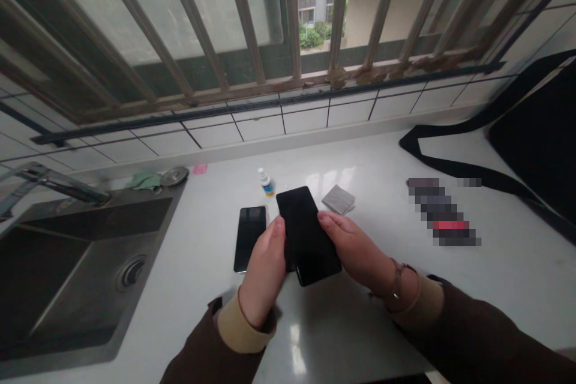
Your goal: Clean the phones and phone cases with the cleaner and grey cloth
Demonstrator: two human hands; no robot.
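A black smartphone [308,237], its dark screen facing up, is held above the counter between both hands. My left hand [265,264] grips its left edge, thumb along the side. On the right edge my right hand [357,249] is closed, its thumb near the screen; the fingers of both hands are mostly hidden underneath. A second phone [251,240] lies screen up on the counter, just left of my left hand. Behind the held phone stands a small white spray bottle [266,182] with a blue and yellow label. A folded grey cloth [338,200] rests beyond my right hand.
At the left is a steel sink [150,264] with a faucet [67,186], a green cloth [143,181] and a round metal strainer [174,176]. A black bag [540,144] with a strap sits on the white counter [382,336] at right, near a blurred-out object [443,213]. A barred window is behind.
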